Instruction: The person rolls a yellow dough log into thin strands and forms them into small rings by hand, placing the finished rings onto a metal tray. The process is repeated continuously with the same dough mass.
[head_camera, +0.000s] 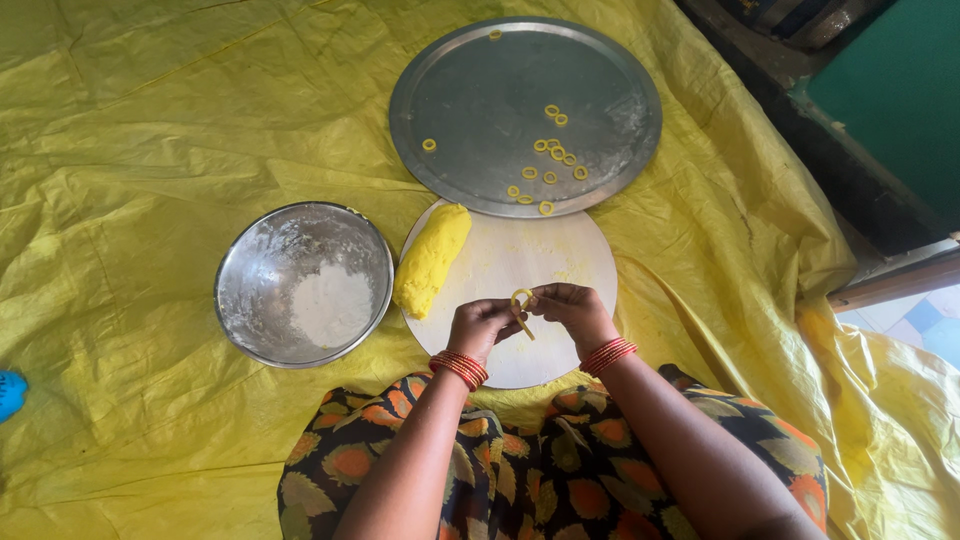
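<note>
A thin strip of yellow dough (522, 305), curled into a loop at its upper end with a short tail hanging down, sits just below the middle of the frame, pinched between both hands. The left hand (483, 326) holds it from the left with its fingers (510, 322) curled and pressed onto the strip; the right hand (570, 308) meets it from the right, its fingers (540, 297) closed on the loop's top. Each wrist wears a stack of red bangles (459, 367).

The hands hover over a round pale board (560, 255), dusted with yellow crumbs. On the board's left edge lies a thick log of yellow dough (431, 259), angled from upper right to lower left.

Left of the board stands a steel bowl (250, 290) holding a heap of white flour (333, 305), its inner wall smeared with flour. Above the board, toward the top centre of the frame, lies a large round steel tray (470, 110), overlapping the board's upper edge. About a dozen small dough rings (552, 150) are scattered on its lower right part, one more apart at its left and one at its top rim.

Everything rests on a crumpled yellow plastic sheet (150, 150) spread over the floor. The person's lap, in dark cloth printed with orange flowers (520, 470), fills the bottom of the frame.
</note>
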